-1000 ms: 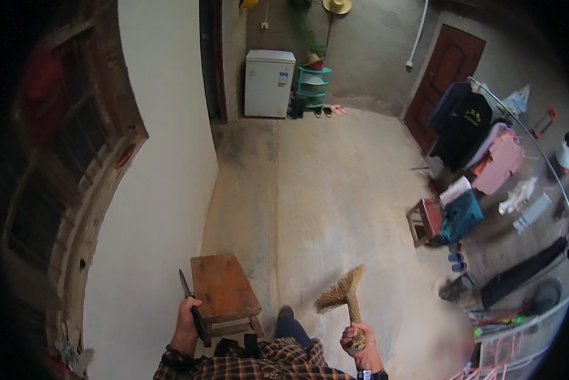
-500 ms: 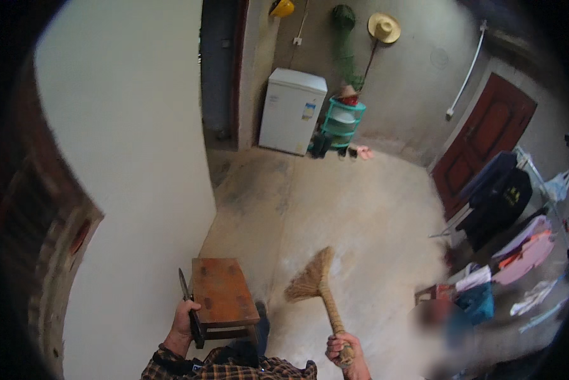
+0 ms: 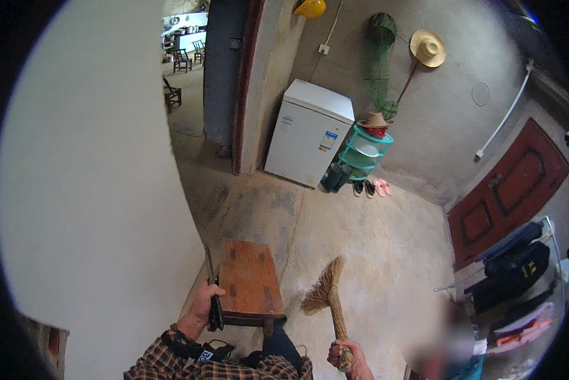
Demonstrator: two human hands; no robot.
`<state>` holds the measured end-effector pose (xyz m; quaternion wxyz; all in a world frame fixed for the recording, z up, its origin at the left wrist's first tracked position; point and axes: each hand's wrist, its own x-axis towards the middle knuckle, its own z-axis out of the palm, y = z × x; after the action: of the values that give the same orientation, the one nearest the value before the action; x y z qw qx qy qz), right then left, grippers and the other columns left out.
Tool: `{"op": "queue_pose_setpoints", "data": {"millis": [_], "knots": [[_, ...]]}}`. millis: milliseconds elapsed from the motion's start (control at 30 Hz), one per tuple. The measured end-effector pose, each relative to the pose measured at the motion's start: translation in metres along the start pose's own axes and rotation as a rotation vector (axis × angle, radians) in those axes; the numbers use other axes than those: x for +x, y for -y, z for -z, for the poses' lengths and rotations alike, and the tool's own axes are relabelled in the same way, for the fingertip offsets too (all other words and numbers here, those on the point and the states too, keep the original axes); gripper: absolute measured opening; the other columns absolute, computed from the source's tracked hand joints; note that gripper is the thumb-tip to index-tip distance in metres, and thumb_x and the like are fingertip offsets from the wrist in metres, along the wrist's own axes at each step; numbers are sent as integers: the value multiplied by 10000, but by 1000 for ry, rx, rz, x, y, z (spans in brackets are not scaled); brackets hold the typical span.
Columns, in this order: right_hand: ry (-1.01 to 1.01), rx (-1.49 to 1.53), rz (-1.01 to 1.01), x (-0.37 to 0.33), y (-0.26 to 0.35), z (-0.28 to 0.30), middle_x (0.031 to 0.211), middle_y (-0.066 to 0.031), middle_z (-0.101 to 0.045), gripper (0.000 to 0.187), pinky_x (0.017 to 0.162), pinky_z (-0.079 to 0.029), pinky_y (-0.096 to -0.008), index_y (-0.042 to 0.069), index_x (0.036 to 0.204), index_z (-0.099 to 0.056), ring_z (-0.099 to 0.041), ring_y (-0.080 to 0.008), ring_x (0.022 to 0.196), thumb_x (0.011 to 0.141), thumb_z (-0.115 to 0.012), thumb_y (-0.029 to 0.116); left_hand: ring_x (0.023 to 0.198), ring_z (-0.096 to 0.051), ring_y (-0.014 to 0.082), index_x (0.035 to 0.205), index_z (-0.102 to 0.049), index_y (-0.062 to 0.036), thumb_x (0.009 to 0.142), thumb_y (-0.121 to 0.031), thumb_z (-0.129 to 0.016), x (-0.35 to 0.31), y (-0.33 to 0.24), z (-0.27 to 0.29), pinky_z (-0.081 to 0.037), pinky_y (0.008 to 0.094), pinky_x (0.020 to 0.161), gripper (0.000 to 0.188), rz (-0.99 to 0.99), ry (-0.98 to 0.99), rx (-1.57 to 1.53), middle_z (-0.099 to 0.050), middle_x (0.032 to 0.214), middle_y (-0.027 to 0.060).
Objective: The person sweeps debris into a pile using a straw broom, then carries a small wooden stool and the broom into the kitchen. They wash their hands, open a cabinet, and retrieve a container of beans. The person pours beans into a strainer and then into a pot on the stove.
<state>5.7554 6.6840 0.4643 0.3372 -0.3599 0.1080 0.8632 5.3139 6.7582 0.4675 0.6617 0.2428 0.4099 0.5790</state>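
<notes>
And here's the room: pale concrete floor (image 3: pixel 392 253) runs out beyond both sets of fingers, with a white wall (image 3: pixel 88 177) rising off to the left of them. A dark red door (image 3: pixel 512 190) stands well out past the right fingers, far over to the right, and dark clothes (image 3: pixel 509 278) hang nearer on that same side. Straight ahead of the fingers, well apart from them, there's a white freezer (image 3: pixel 309 136), and just right of it a teal rack (image 3: pixel 375 135).

Now closer in: a reddish-brown wooden stool (image 3: pixel 251 278), right beside the left fingers, on their right! Whether any hidden fingers grip its edge too, I can't tell from here.

Over to the right hand (image 3: pixel 349 356), and there's the broom (image 3: pixel 334 307), fingers wrapped together round the lower end of its bound handle, bristles fanning out ahead of them and leftward. Whether those bristles meet the ground, I can't tell.

High on the far wall, beyond the right fingers, hangs a straw hat (image 3: pixel 428 49). And smallest of the lot, the knife (image 3: pixel 216 311): the left hand (image 3: pixel 201 304) is clamped on it, blade pointing up past the thumb, black end below.
</notes>
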Motion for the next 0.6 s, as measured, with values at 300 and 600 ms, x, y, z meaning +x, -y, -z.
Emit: {"op": "queue_pose_setpoints", "data": {"millis": [300, 600], "knots": [[57, -337, -135, 244, 208, -180, 633, -22, -532, 221, 559, -431, -308, 95, 725, -513, -501, -158, 544, 896, -627, 176, 860, -635, 226, 1148, -580, 21, 806, -124, -580, 246, -83, 10, -545, 380, 749, 371, 0, -279, -152, -632, 1044, 85], [150, -476, -481, 459, 309, -400, 658, 14, -455, 220, 552, -375, -261, 105, 755, -452, -451, -109, 556, 895, -621, 121, 894, -602, 278, 1012, -623, -53, 772, -280, -692, 394, -169, 80, -509, 434, 760, 337, -58, -665, -175, -599, 1002, 84]]}}
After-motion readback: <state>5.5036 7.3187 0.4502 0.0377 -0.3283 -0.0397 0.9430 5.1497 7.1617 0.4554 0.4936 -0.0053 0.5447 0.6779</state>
